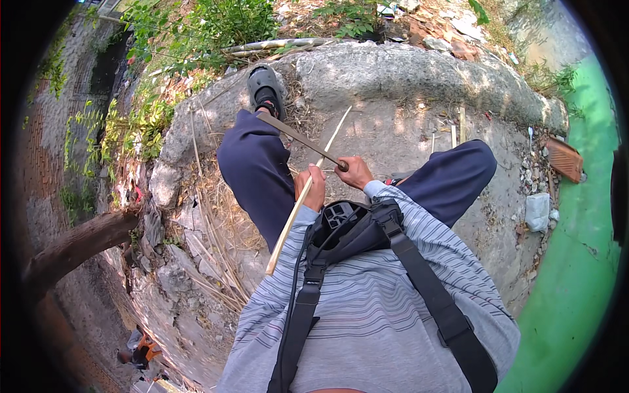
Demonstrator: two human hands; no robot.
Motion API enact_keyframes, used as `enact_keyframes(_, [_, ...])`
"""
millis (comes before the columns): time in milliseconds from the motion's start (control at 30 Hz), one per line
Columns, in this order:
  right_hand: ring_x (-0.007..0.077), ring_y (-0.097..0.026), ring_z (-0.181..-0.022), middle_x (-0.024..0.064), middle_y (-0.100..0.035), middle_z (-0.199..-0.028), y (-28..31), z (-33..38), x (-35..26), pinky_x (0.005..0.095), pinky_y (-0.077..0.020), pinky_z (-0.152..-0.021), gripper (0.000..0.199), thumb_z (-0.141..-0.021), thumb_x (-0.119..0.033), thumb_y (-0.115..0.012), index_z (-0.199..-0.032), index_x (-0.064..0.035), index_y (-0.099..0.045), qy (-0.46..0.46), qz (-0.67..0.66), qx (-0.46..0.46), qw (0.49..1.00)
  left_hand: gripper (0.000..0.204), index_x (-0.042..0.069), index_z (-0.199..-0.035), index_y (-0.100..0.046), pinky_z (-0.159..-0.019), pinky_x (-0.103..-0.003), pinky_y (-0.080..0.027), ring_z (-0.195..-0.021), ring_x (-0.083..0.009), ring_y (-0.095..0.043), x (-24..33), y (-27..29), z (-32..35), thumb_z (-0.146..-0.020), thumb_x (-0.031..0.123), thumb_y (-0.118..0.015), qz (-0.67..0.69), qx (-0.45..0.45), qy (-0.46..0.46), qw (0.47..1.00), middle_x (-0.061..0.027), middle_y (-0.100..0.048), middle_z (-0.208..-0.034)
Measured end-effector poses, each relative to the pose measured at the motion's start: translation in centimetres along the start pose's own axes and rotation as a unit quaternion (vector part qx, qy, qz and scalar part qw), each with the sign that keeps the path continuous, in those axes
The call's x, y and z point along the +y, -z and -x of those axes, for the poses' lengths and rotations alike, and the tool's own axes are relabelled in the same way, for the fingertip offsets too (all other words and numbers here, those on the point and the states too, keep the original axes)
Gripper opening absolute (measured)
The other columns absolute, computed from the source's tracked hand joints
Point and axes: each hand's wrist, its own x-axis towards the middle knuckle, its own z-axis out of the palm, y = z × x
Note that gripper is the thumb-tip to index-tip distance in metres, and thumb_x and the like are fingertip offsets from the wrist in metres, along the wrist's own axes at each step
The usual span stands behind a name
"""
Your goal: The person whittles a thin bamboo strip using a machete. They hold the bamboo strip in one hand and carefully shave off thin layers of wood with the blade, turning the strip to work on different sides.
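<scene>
A long, thin, pale bamboo strip (303,196) was gripped by the left hand (310,188), the fingers curled tight around it just above the person's lap. The strip ran on a slant through the fist: its lower end was pointed down toward the left, past the left thigh, and its thin upper end was stretched up to the right over the bare rock. The left forearm was brought in close against the chest, its grey striped sleeve bent at the elbow.

The dark wooden handle of a long, flat-bladed knife (298,138) was clasped by the right hand (356,172), closed fully around it just beside the left hand. The blade was laid across the strip, crossing it a little above the left fist, and was extended up to the left over the left knee toward a grey sandal (265,87) worn on the outstretched foot. The right wrist was held level, knuckles turned up.

Both legs, covered by dark blue trousers (255,173), were spread on a rough grey rock slab (393,75). Dry pale shavings and split strips (216,249) were scattered along the slab's left edge. A red brick (563,159) was seen at its right edge, beside a green surface (580,262).
</scene>
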Motion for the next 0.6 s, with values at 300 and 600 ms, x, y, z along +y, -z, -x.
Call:
enact_keyframes(300, [0.0458,-0.063,-0.074,0.0241,-0.063,-0.073,1.0,-1.5,1.9,0.0486,-0.0495,-0.064,0.022,-0.081,-0.024,-0.069,-0.082,-0.0025,-0.066,-0.039,0.033,-0.003,0.999,0.055,-0.003,-0.067,-0.063,-0.067,-0.052,-0.048,-0.064,-0.0466,-0.063,0.3,-0.2,-0.1,-0.103,0.027,-0.035,-0.030,-0.006,-0.026,0.999,-0.0259,-0.062,-0.063])
enact_keyframes(600, [0.0450,-0.059,-0.066,0.0249,-0.058,-0.070,-0.5,-0.7,0.9,0.0459,-0.0475,-0.062,0.024,-0.083,-0.022,-0.069,-0.082,0.0011,-0.063,0.039,0.007,0.001,0.999,0.056,-0.004,-0.069,-0.065,-0.068,-0.053,-0.048,-0.066,-0.0477,-0.063,-0.1,-0.2,0.0,-0.103,0.029,-0.035,-0.017,0.002,-0.020,1.000,-0.0267,-0.062,-0.064])
